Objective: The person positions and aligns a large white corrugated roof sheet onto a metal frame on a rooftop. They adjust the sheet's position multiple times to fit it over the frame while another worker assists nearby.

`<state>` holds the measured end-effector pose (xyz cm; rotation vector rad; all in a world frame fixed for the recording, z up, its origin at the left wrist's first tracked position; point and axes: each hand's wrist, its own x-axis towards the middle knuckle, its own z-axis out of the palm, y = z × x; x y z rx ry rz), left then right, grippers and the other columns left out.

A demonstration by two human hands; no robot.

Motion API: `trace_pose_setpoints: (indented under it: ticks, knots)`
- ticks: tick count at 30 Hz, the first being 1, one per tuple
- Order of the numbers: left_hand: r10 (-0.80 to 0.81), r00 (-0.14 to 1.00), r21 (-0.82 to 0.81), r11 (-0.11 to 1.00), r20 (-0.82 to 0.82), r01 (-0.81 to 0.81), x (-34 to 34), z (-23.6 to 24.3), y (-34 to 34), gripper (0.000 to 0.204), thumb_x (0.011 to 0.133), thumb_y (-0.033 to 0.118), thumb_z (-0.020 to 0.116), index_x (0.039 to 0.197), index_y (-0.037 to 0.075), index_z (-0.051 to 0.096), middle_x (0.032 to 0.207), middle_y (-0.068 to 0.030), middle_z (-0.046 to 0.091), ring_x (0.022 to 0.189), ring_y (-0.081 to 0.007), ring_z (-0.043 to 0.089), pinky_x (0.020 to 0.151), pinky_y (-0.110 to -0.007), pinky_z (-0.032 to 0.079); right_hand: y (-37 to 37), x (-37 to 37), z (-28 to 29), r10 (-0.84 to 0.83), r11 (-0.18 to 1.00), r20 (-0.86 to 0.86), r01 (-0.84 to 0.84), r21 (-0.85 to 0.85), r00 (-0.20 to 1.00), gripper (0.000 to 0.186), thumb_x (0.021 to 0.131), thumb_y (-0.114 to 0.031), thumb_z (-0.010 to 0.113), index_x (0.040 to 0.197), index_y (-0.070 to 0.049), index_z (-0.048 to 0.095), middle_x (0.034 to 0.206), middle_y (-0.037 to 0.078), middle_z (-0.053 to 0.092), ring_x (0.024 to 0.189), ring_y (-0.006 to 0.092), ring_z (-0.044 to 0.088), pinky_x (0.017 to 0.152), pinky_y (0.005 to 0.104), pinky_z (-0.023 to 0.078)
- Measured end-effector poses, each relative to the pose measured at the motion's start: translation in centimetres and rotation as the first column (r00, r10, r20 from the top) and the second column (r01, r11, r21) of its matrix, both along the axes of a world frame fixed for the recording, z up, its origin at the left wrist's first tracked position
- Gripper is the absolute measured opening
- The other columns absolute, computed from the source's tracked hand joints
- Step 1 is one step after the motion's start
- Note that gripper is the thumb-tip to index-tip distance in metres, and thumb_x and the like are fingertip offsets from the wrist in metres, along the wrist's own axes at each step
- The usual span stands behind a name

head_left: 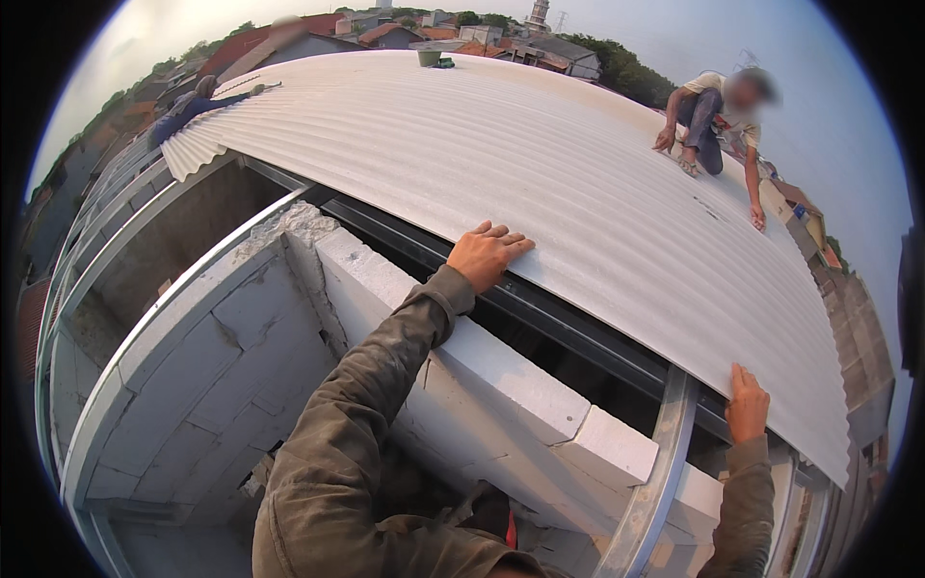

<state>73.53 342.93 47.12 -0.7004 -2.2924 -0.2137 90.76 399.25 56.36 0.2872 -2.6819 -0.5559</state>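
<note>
A large off-white corrugated roofing sheet (540,183) spreads across the roof frame in front of me. My left hand (489,255) lies on its near edge with the fingers stretched out over the ridges. Farther right along the same edge, my right hand (747,405) is closed over the rim; its thumb and palm side are hidden. Beneath the edge run dark metal beams (540,313). A white block wall (501,371) stands just on my side of them, under my left forearm.
One person (718,116) crouches on the sheet at the far right, and another (198,111) reaches over its far left end. A green bucket (429,58) sits at the top. Metal rafters (665,453) cross the wall. Deep gaps lie between walls at left.
</note>
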Motion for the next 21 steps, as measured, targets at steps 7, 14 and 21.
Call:
trace_pose_setpoints:
  ticks: [7,14,21]
  knots:
    - [-0.099,0.988,0.042,0.995,0.120,0.095,-1.0,2.7,0.1,0.072,0.069,-0.008,0.077,0.137,0.017,0.068,0.135,-0.0052,0.071,0.128,-0.0272,0.065,0.113,-0.050,0.051,-1.8,0.6,3.4,-0.026,0.991,-0.009,0.027,0.129,1.000,0.050,0.085,-0.005,0.069,0.135,-0.002,0.060,0.120,0.010,0.069,0.105,0.0250,0.068,0.074,0.0431,0.057]
    - [-0.093,0.992,0.030,0.995,0.085,0.090,0.3,-1.0,2.3,0.080,0.065,-0.014,0.069,0.139,0.017,0.067,0.138,-0.0069,0.070,0.132,-0.0307,0.063,0.117,-0.051,0.047,1.0,4.3,-1.6,-0.027,0.999,-0.137,0.030,0.021,0.990,0.051,0.087,-0.009,0.070,0.137,-0.004,0.059,0.124,0.009,0.067,0.115,0.0290,0.065,0.098,0.0427,0.057]
    - [-0.140,0.988,0.053,0.989,0.066,0.137,-0.3,-1.6,3.9,0.077,0.066,-0.014,0.069,0.138,0.015,0.068,0.137,-0.0075,0.071,0.130,-0.0313,0.064,0.117,-0.052,0.047,8.1,5.9,-2.1,-0.070,0.995,-0.195,0.083,0.062,0.978,0.051,0.089,-0.004,0.066,0.139,-0.009,0.060,0.130,0.008,0.066,0.120,0.0292,0.064,0.104,0.0455,0.053]
